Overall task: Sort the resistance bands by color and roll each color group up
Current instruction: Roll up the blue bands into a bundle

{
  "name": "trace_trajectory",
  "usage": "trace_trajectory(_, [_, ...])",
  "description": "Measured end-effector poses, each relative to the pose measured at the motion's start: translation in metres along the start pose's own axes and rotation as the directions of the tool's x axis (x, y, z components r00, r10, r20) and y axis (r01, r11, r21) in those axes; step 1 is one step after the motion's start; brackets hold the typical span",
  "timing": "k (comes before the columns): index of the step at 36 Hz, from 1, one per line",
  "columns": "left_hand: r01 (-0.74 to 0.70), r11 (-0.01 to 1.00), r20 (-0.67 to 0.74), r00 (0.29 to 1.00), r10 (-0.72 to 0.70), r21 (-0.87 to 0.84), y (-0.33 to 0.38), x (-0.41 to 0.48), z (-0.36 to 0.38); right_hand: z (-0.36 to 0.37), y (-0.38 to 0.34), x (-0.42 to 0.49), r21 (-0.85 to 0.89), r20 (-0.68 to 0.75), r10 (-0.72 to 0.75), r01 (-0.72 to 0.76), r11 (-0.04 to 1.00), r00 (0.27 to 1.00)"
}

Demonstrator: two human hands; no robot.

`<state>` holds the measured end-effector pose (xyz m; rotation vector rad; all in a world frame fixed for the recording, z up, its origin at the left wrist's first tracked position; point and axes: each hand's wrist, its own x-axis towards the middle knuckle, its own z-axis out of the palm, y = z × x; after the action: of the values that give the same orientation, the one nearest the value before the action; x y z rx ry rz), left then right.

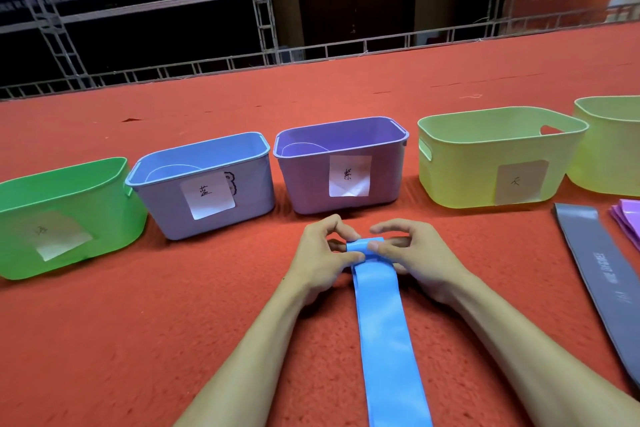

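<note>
Left hand (322,255) and right hand (414,253) both pinch rolled end of blue band (382,322), on red carpet (173,322) just before purple bin (304,184). Tail lies flat toward me.

Band looks thin, light, limp, probably springy. I judge roll unwinds if released, so grip roll's two edges, thumbs on top.

Count:
- Five bins: green bin (59,204), blue bin (252,191), purple bin, yellow-green bin (460,177), second yellow-green bin (609,156).
- Bands: one blue, one grey band (595,263), purple stack (628,215), number unclear.
</note>
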<state>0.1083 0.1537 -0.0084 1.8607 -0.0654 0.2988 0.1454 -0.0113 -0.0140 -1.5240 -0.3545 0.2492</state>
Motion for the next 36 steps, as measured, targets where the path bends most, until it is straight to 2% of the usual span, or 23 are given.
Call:
trace_trajectory(2, [-0.015,1.000,-0.023,1.000,0.015,-0.005,0.000,0.000,-0.001,0.002,0.000,-0.001,0.082,0.012,0.047,-0.048,0.995,0.999])
trace_trajectory(6, [-0.033,0.999,-0.029,0.999,0.033,0.002,-0.002,-0.001,0.001,0.004,0.001,-0.004,0.048,0.064,0.030,-0.033,0.998,0.998])
trace_trajectory(15, [-0.011,0.995,-0.014,1.000,0.010,-0.095,-0.001,-0.002,0.003,0.006,0.003,-0.003,0.001,0.048,-0.078,0.078,0.997,0.996])
trace_trajectory(21, [0.085,0.973,0.042,0.996,-0.077,-0.216,-0.013,0.001,0.001,0.004,0.006,0.000,-0.017,-0.011,-0.080,0.080,0.997,0.997])
trace_trajectory(25, [0.224,0.896,0.113,0.974,-0.195,-0.384,-0.010,0.002,0.003,0.002,0.007,0.001,-0.005,-0.078,-0.062,0.062,0.998,0.995])
trace_trajectory(30, [0.287,0.917,0.134,0.957,-0.259,-0.277,-0.004,0.002,0.011,0.004,0.008,0.003,-0.024,-0.122,-0.067,0.064,0.998,0.990])
trace_trajectory(33, [0.265,0.928,0.176,0.958,-0.224,-0.263,-0.003,0.001,0.016,0.005,0.008,0.003,-0.039,-0.142,-0.085,0.080,0.996,0.986])
trace_trajectory(36, [0.238,0.952,0.124,0.968,-0.217,-0.191,-0.004,0.000,0.019,0.008,0.010,0.003,-0.070,-0.177,-0.104,0.093,0.993,0.979])
